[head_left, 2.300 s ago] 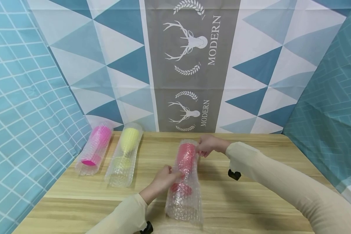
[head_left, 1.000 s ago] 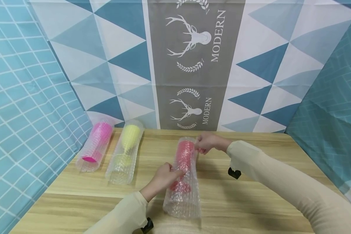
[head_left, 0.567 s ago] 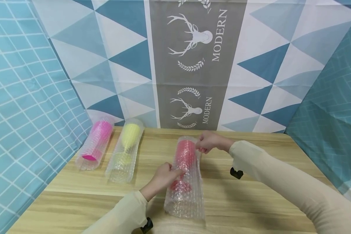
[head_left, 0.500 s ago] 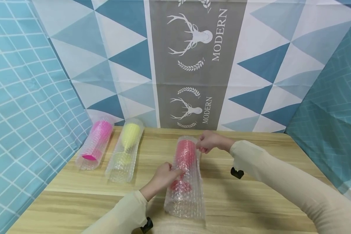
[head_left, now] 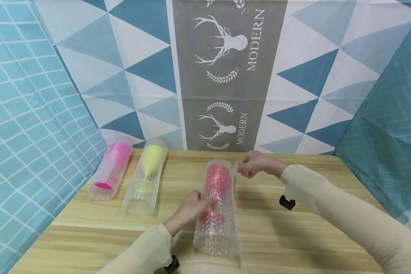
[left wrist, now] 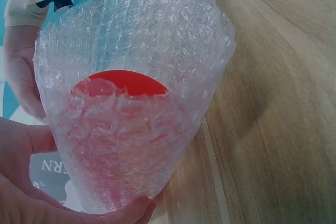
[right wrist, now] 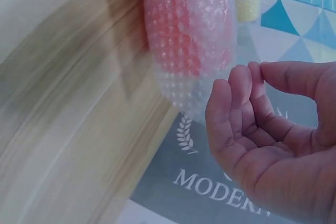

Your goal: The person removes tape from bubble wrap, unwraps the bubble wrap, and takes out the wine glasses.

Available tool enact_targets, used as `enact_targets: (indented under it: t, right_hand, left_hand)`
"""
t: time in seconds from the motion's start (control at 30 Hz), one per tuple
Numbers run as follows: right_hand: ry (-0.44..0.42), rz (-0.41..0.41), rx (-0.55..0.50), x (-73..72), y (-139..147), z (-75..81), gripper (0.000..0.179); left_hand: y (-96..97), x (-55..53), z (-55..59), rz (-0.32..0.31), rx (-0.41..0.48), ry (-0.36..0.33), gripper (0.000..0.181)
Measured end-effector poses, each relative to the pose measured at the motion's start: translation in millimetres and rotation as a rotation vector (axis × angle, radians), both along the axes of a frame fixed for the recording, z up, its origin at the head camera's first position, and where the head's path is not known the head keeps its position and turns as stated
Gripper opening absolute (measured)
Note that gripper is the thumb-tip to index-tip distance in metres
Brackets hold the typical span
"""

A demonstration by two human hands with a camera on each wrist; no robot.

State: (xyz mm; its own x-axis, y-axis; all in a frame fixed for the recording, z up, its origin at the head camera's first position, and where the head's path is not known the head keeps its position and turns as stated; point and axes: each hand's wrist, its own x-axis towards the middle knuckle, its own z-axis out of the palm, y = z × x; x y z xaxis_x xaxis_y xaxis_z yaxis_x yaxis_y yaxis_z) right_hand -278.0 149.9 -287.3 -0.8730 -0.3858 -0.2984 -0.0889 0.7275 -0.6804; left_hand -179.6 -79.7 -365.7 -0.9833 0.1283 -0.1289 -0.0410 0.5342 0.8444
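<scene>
While the left hand holds a clear bubble-wrap roll, the right hand pinches its edge

Although creases in the plastic blur its outline, a red goblet-shaped object shows inside the roll. It lies near the middle of the pale wood-grain tabletop, thick end toward the blue, white and grey patterned backdrop. Its flat red disc faces the person, set back within the roll's gaping near end.

The left hand curls over the roll's middle, thumb across the top, with the roll in its grip. The right hand has its fingertips drawn together beside the far right side, where thumb and fingers appear to pinch a thin margin of film, lifted slightly away from the object.

The step in hand looks like working the wrap's long side edge; whether to seal or peel it, I cannot tell. The next move seems to call for a steady left hold, so the bundle does not roll, and a light touch from the right along that edge.

Off to the left lie a pale-yellow goblet-shaped object and a hot-pink cylinder-like object, each in its own bubble wrap, well apart from the right hand.
</scene>
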Motion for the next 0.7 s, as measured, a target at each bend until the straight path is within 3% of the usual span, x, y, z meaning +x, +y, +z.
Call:
enact_targets:
  t: [0.23,0.7]
  right_hand:
    - [-0.114,0.024,-0.084,-4.0,19,-10.2,0.024]
    - [-0.127,-0.018,-0.133,-5.3,43,-19.1,0.027]
  left_hand:
    - [-0.6,0.9,-0.9,0.014,0.034,-0.004,0.056]
    - [5.3,-4.9,-3.1,0.011,0.056,-0.021,0.061]
